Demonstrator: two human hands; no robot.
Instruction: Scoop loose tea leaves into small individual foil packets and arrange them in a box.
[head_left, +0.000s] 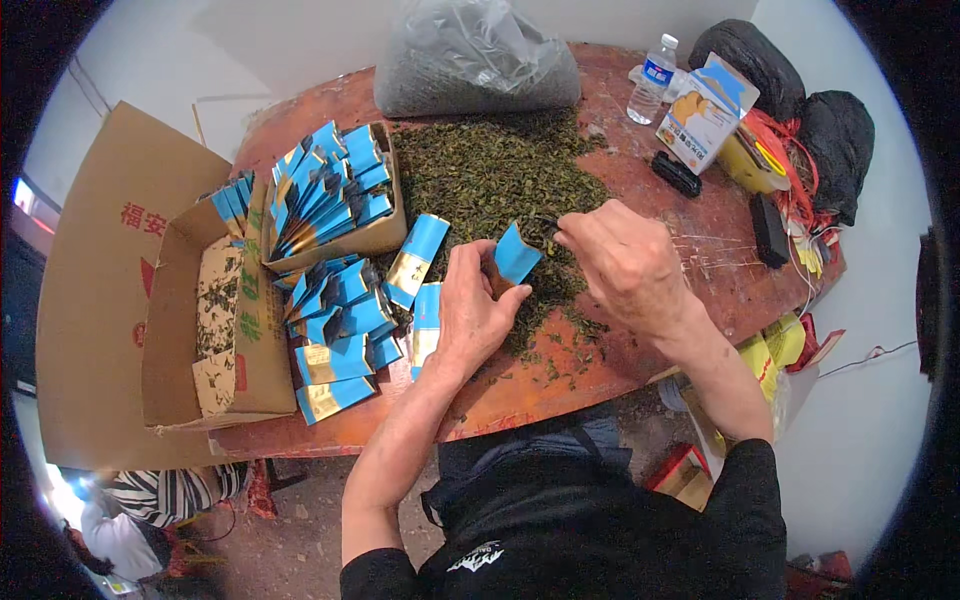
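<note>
My left hand (480, 307) holds a blue and gold foil tea packet (516, 255) upright, its top edge facing my right hand. Pinched in the fingers of my right hand (622, 266) is a thin dark tool (547, 222), mostly hidden, whose tip lies over the loose dried tea leaves (495, 169) just right of the packet. Two flat packets, one (418, 259) behind and one (427, 322) beside my left hand, lie on the table. More packets (341, 322) are piled to the left, and a small cardboard box (337, 251) is packed with others.
A larger cardboard box (262, 367) stands at the left edge of the red wooden table (525, 405). A clear plastic bag (480, 67) of leaves is at the back. A water bottle (652, 82), a printed carton (705, 112) and black bags (836, 154) stand back right. Another person (169, 495) is at lower left.
</note>
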